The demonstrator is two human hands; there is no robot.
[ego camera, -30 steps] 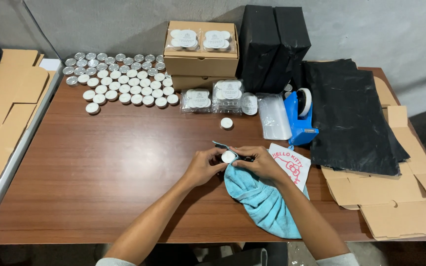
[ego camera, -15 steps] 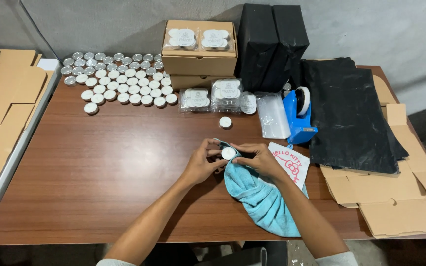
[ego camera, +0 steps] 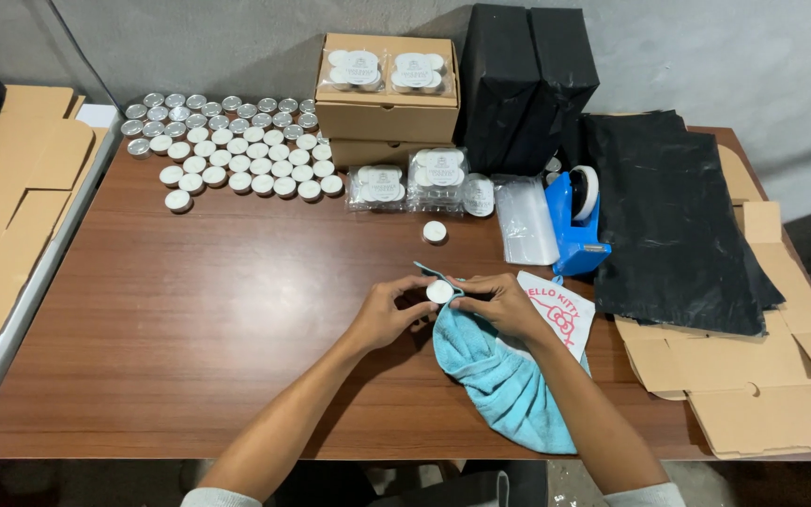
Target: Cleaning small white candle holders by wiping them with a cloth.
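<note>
Tealight (ego camera: 439,292), small and white, sits pinched between my left hand (ego camera: 388,312) and right hand (ego camera: 502,306), both gripping it above the blue cloth (ego camera: 499,376). I see another loose candle (ego camera: 435,232) at twelve o'clock and the tape dispenser (ego camera: 576,221) at two.

Two tan cardboard boxes (ego camera: 387,113) stand stacked at the back of the desk (ego camera: 190,310), and on the top one lie two clear packs of white tealights (ego camera: 387,68). Three more such packs (ego camera: 421,180) sit just in front of the stack. To the right rise two tall black-wrapped parcels (ego camera: 526,80); a pile of clear plastic bags (ego camera: 527,221) lies below them. Flattened cardboard box blanks (ego camera: 743,376) spread at the right edge — others (ego camera: 11,188) at the far left.
</note>
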